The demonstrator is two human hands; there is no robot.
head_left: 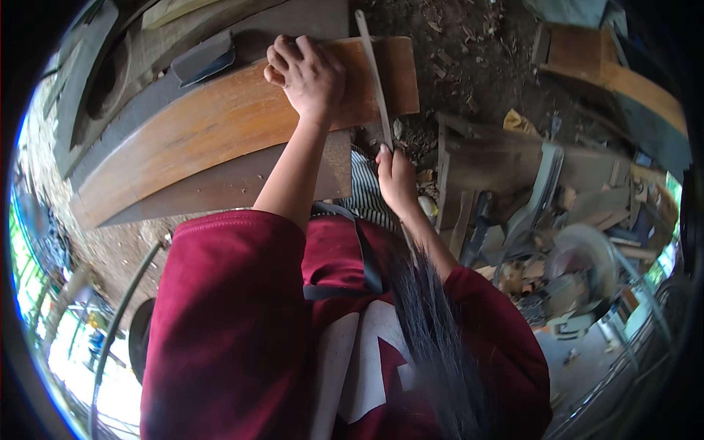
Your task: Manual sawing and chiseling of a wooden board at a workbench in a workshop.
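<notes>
Looking down: from a head camera at one person in a dark red shirt, two bare hands stretched forward over wood.
Left hand: the left hand [308, 73] lies palm down on a plank [220, 125], fingers [282, 55] curled over its far edge, closed on the wood and pressing it flat.
Right hand: the right hand [396, 180] is wrapped shut around the near end of a thin metal strip [374, 73], thumb pointing up along it.
Strip: long, narrow and grey; it runs from the right fingers away across the right end of the plank and past its far edge. It passes just beside the left hand, on that hand's right, without touching it. Whether it is a saw blade or a file, I cannot tell.
Plank: orange-brown, smooth, slightly curved by the lens; it rests aslant on a grey worktop [220, 187], its right end near the strip.
Counts: one plank under the hands, one strip, two hands.
Nearby: a dark folded pad [205, 57] lies on the worktop beyond the plank, left of the left hand. To the right, well apart, stand a rough wooden bench [499, 158] and a round saw blade [583, 253] among scrap wood.
Ground: bare earth strewn with chips.
</notes>
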